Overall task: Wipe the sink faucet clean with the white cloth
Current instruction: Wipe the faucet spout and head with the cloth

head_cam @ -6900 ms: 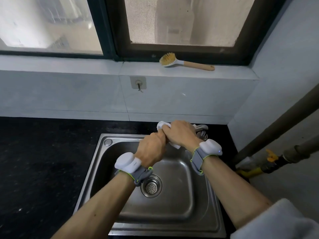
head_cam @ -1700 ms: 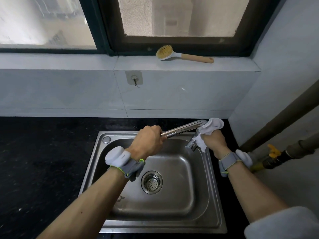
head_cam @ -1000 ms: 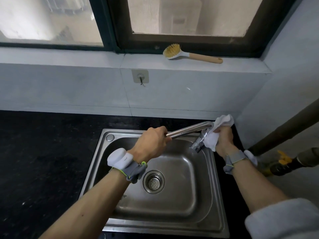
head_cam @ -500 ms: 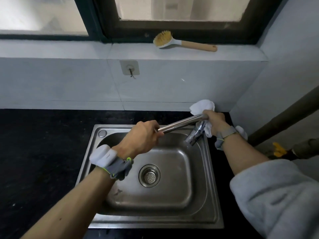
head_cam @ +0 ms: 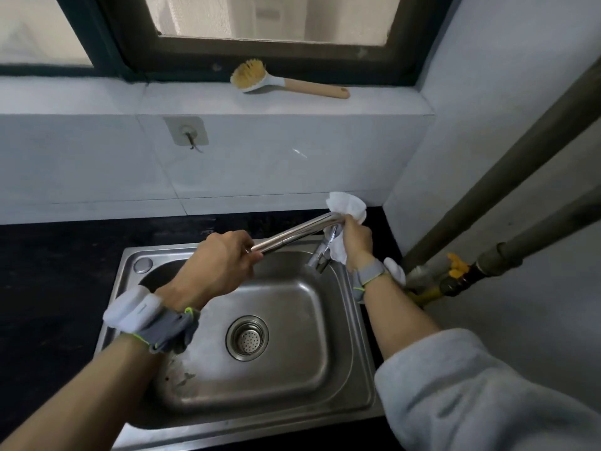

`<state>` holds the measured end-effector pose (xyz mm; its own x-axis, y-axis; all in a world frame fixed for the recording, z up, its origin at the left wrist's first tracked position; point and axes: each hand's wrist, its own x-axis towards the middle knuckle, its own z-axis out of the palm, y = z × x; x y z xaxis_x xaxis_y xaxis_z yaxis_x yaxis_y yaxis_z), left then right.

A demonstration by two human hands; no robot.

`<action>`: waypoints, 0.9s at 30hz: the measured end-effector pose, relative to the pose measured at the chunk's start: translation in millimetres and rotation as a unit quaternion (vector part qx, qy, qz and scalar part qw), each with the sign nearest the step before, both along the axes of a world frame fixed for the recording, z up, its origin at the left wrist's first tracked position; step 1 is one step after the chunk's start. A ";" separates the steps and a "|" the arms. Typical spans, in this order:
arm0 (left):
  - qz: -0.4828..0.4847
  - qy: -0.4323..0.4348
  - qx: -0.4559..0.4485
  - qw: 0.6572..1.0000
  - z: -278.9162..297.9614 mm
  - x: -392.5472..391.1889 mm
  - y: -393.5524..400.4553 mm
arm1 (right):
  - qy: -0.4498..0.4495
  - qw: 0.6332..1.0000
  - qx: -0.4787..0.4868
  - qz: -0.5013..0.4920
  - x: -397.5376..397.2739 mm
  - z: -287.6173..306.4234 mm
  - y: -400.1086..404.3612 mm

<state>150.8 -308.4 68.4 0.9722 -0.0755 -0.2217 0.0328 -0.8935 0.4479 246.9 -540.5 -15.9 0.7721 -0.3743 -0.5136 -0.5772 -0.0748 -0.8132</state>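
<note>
While L hand (head_cam: 218,265) grips faucet (head_cam: 292,234), R hand (head_cam: 356,242) seemingly wipes w/ cloth (head_cam: 346,205).

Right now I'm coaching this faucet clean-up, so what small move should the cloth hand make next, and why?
Probably slide the white cloth down over the faucet's valve body. The right hand presses the cloth at the spout's bend, the chrome below shows partly bare, and the left hand grips the spout end, steadying it.
</note>
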 end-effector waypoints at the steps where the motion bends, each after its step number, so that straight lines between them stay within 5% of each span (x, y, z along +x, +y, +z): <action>1: 0.001 -0.001 0.005 1.000 0.1 0.4 -0.3 | 0.001 1.000 -0.005 -0.017 -5.9 0.3 1.8; 13: 0.034 -0.031 0.005 0.999 -4.8 8.4 1.7 | -0.001 0.993 0.004 -0.118 -44.1 -15.8 20.3; 27: 0.044 -0.050 -0.039 0.997 -8.0 4.5 3.4 | -0.033 0.980 0.186 -0.065 20.7 -16.9 -2.4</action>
